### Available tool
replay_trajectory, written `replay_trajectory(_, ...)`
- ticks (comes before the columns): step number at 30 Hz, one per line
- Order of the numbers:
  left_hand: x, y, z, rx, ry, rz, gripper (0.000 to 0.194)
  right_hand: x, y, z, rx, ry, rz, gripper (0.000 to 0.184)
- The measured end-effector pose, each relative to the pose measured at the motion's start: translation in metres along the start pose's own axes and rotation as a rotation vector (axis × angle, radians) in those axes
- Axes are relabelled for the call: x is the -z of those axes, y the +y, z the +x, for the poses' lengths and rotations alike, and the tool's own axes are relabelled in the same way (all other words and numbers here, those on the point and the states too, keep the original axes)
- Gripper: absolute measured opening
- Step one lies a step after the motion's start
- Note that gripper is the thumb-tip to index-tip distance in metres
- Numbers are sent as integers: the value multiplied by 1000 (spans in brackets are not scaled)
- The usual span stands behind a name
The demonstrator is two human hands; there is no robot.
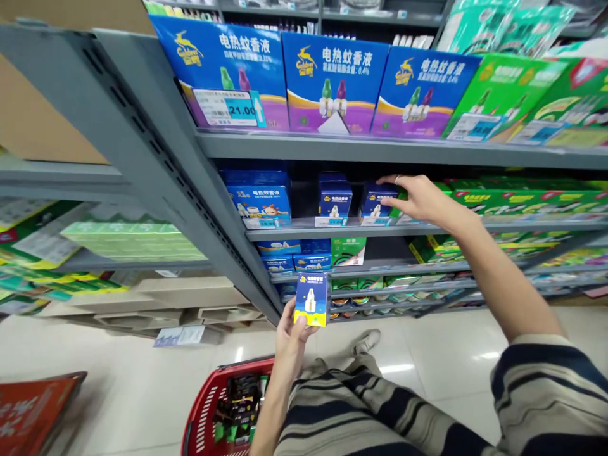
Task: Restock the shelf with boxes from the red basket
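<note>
My left hand [293, 329] holds a small blue and yellow mosquito-repellent liquid box [311, 297] upright in front of the lower shelves, thumb across its front. My right hand [413, 196] reaches onto the middle shelf and grips a similar dark blue mosquito-repellent liquid box [373, 200]. One finger lies along the top of that box and the thumb is at its front right side; the other fingers are partly hidden. Another small dark blue box [335, 199] stands to its left, apart from it. Price labels run along the shelf edge [418, 228] below them.
Large blue-purple cartons [332, 82] line the upper shelf, with green cartons [503, 95] to their right. A grey upright post [156, 145] stands at the left. Below, a red shopping basket [204, 405] with goods in it stands on the floor, left of my legs.
</note>
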State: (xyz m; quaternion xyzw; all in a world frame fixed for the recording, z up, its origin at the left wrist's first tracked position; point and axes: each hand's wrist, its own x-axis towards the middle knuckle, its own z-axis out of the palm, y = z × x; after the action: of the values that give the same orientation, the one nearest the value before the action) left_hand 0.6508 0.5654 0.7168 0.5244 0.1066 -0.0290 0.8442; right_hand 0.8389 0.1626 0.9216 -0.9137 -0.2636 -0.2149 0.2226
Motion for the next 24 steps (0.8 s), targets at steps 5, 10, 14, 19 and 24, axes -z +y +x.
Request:
replay_trajectory(5, -3, -5, -1, 20, -11, 7, 79, 6, -4, 6, -14, -24, -4, 51)
replay_trajectory(10, -4, -4, 1, 9, 32, -9, 78, 9, 0, 12, -13, -41, 10, 50)
replay_trajectory(14, -7, -5, -1, -1, 78, -27, 73, 13, 0, 10, 8, -73, 44, 50)
replay_trajectory(19, -16, -2, -3, -19, 113, -29, 67, 16, 1, 7, 9, -103, 72, 51)
replay_trajectory(24, -28, 9, 0, -79, 48, -18, 68, 13, -15, -2, 29, 42, 68, 63)
